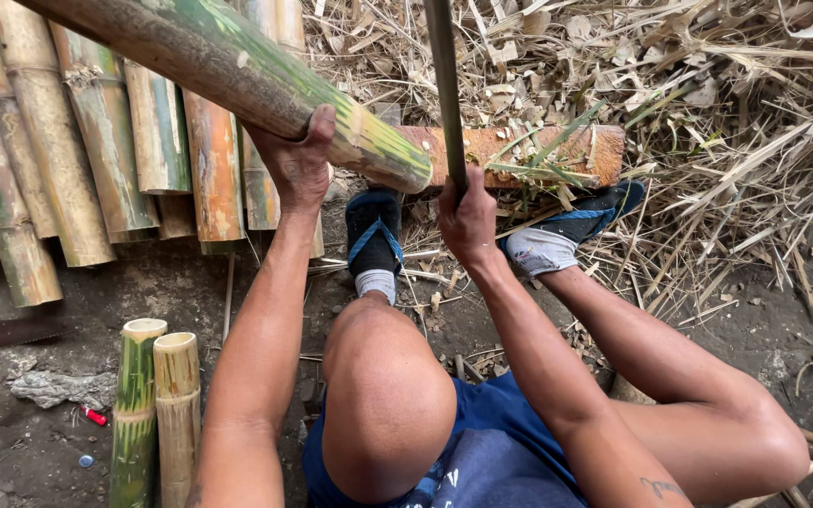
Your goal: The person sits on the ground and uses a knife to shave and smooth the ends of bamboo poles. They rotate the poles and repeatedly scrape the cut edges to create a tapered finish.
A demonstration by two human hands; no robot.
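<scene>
Knee nearest; left hand fingers wrap bamboo pole, axis 10-to-4 o'clock; right hand fingers clench upright blade at pole's cut end, log beneath.

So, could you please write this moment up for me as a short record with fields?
Setting: dirt ground, dry bamboo litter behind
Left hand: grips the thick green bamboo pole, held tilted
Pole end: over the wooden block
Right hand: closed around a thin upright rod
Feet: blue sandals beside the block
Left side: cut bamboo lengths laid in a row
Lower left: two short bamboo pieces
</scene>
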